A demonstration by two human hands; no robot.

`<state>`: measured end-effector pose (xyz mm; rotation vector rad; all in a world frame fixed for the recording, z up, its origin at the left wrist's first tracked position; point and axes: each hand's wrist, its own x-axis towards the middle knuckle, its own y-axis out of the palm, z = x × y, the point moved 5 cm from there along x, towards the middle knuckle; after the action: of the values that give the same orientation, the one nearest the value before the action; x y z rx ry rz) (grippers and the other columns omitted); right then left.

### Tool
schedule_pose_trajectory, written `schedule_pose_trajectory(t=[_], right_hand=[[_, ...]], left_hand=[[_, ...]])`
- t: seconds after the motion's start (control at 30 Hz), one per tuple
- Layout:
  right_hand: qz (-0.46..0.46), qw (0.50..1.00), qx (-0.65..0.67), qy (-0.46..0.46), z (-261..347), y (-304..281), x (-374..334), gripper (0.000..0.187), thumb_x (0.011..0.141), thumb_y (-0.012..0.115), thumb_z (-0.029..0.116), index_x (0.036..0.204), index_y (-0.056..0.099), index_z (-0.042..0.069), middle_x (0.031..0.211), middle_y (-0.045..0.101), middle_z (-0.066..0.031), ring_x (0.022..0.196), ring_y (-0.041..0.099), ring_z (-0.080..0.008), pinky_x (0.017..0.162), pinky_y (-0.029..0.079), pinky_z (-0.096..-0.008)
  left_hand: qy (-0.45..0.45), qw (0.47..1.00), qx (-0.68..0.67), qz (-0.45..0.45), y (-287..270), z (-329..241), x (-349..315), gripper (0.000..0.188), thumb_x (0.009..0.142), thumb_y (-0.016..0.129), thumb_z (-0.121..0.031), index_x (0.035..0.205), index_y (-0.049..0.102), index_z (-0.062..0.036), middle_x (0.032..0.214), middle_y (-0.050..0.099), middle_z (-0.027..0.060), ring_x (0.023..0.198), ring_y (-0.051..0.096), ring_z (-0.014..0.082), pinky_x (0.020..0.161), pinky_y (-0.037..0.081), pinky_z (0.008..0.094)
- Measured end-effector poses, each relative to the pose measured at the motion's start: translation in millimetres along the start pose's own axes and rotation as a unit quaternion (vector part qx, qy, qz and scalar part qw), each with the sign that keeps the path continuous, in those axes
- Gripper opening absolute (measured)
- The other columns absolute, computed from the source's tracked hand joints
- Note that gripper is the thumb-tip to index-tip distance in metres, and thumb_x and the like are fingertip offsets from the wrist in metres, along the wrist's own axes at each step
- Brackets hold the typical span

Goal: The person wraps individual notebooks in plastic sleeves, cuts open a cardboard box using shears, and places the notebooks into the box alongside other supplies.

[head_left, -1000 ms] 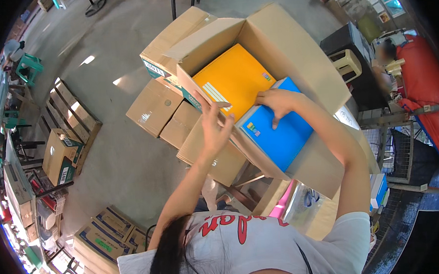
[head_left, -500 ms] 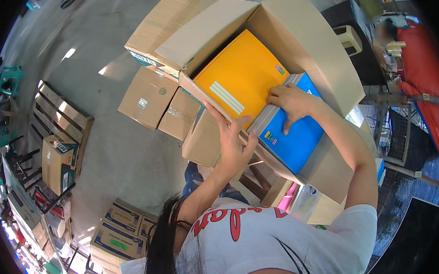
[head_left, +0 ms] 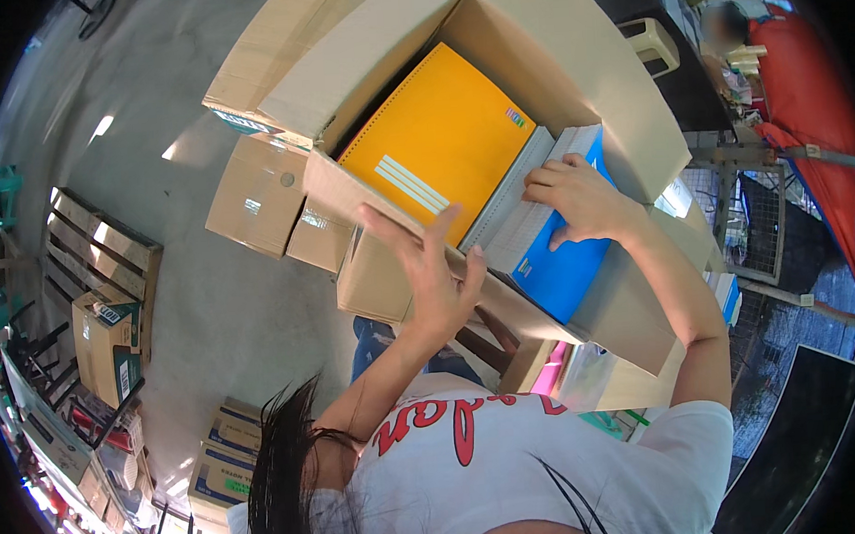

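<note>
An open cardboard box (head_left: 581,56) holds spiral notebooks. On its left lies a stack with a yellow-orange cover (head_left: 440,141), its coiled edge along the upper left. Beside it, blue notebooks (head_left: 563,274) are tilted, with white page edges (head_left: 531,221) facing the yellow stack. My right hand (head_left: 579,201) grips the blue notebooks, its fingers over the page edges and thumb on the blue cover. At the box's near wall, my left hand (head_left: 433,276) has its fingers spread, close to the yellow notebook's lower corner; whether it touches the wall is unclear.
Closed cardboard boxes (head_left: 254,194) stand left of the open box. A wooden pallet (head_left: 107,240) with a carton (head_left: 107,332) lies farther left. Below the open box is another container with a pink item (head_left: 551,367). A dark cabinet (head_left: 662,42) and red cloth (head_left: 796,103) are at the right.
My right hand has tipped the blue notebooks away from the yellow stack, so more page edges show. My left hand stays near the wall, fingers spread. The whole view has shifted slightly.
</note>
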<state>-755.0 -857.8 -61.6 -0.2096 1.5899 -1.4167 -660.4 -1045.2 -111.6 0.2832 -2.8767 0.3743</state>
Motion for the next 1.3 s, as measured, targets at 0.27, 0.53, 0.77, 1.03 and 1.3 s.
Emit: schedule_pose_trajectory(t=[0.27,0.53,0.77,1.03,1.3], right_hand=[[-0.014,1.000,0.000,0.005,-5,3,-17,0.056,0.054,0.086,0.030,0.101,0.063,0.011,0.098,0.056,-0.0005,0.102,0.054,-0.0203,0.090,0.038,-0.0419],[0.003,0.999,-0.049,-0.005,2,-4,-5,0.069,0.048,0.089,0.038,0.107,0.064,0.012,0.099,0.057,-0.0005,0.103,0.054,-0.0208,0.086,0.039,-0.0405],[0.105,0.993,-0.059,-0.003,-10,24,7,0.076,0.048,0.089,0.040,0.114,0.065,0.011,0.107,0.062,-0.0043,0.109,0.056,-0.0229,0.093,0.039,-0.0428],[0.127,0.991,-0.041,0.020,-7,27,24,0.087,0.048,0.089,0.037,0.125,0.060,0.010,0.106,0.061,-0.0079,0.106,0.058,-0.0236,0.095,0.041,-0.0402],[0.058,0.997,-0.058,0.003,-6,7,-28,0.072,0.050,0.087,0.039,0.113,0.065,0.013,0.102,0.059,-0.0040,0.104,0.058,-0.0210,0.084,0.045,-0.0365]], left_hand=[[0.003,0.974,-0.031,0.224,-4,-25,117,0.040,0.083,0.060,-0.006,0.122,0.053,-0.0032,0.130,0.055,0.0223,0.116,0.056,0.0360,0.099,0.041,0.0457],[-0.114,0.675,0.179,0.707,119,52,133,0.044,0.083,0.053,-0.007,0.128,0.056,-0.0048,0.119,0.063,0.0156,0.100,0.066,0.0236,0.082,0.052,0.0301],[-0.156,0.697,0.094,0.694,128,57,141,0.046,0.087,0.049,-0.010,0.133,0.051,-0.0056,0.121,0.061,0.0142,0.101,0.065,0.0202,0.085,0.053,0.0311],[-0.186,0.722,0.076,0.662,125,68,142,0.046,0.088,0.047,-0.009,0.134,0.051,-0.0054,0.120,0.060,0.0157,0.100,0.065,0.0211,0.085,0.053,0.0314],[-0.327,0.668,-0.071,0.665,152,45,106,0.042,0.094,0.051,-0.014,0.131,0.049,0.0056,0.121,0.058,0.0197,0.111,0.061,0.0278,0.094,0.051,0.0397]])
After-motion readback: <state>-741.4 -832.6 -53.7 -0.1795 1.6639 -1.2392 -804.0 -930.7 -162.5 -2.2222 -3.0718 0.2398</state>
